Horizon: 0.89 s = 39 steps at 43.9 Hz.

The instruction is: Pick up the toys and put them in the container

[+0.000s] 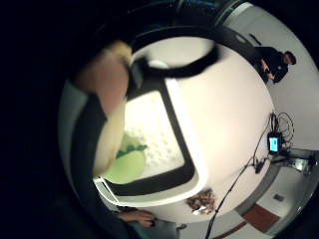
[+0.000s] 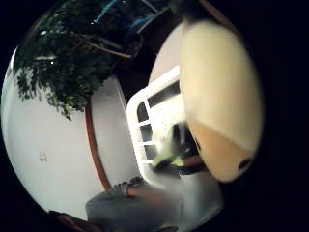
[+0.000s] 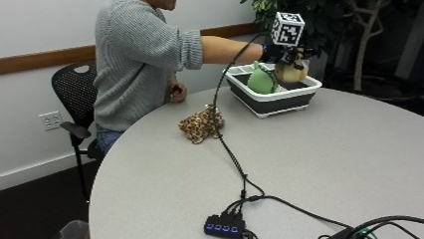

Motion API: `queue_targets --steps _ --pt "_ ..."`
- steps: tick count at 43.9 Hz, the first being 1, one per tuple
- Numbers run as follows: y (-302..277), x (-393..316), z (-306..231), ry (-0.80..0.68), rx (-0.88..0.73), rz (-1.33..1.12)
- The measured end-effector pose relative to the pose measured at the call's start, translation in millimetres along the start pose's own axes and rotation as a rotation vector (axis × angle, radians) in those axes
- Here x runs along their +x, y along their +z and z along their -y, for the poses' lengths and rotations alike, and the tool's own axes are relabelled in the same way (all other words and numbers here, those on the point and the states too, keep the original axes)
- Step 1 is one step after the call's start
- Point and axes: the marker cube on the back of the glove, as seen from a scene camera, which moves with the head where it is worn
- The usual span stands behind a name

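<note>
Your right hand is over the bin, which sits toward the far edge of the desk. The fingers are curled round a tan plush — it hangs over the bin's inside, not yet released as far as the outside view shows. Both palm views agree: the tan plush fills much of the thumb-side view, with the white rim of the bin just beyond it.

Progress, judged from how things lie:
- Green toy — already in the bin, leaning against the wall nearer you. The little-finger-side view shows it on the bin's pale floor.
- Tan plush — held above the bin; drop pending.
- Leopard toy — on the desk, between the bin and the edge where you sit, apart from the bin. Untouched.

So roughly one toy done, one in transit, one left. After the release you will need to come back toward your own edge for the leopard toy; a cable runs just beside it, which could snag on the pick.

Writing: no brand, label or readable text on the bin or the toys.
</note>
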Motion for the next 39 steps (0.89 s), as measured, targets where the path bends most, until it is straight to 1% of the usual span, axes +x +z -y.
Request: queue_targets --steps 3,5,11,18,22,25,31,34,39 --pt "16 7 -7 0.028 -0.094 0.001" --pt "23 12 -13 0.038 -0.122 0.02" --pt "24 25 -32 0.038 -0.099 0.052" --pt "6 42 -62 0.035 -0.072 0.045" --pt "-6 54 -88 0.011 -0.057 0.04" --pt "-20 72 -122 0.013 -0.029 0.048" --pt "-43 135 -220 0.009 0.043 0.068" --pt "-37 158 -257 0.033 0.037 0.026" --pt "-6 186 -293 0.151 -0.018 -0.042"
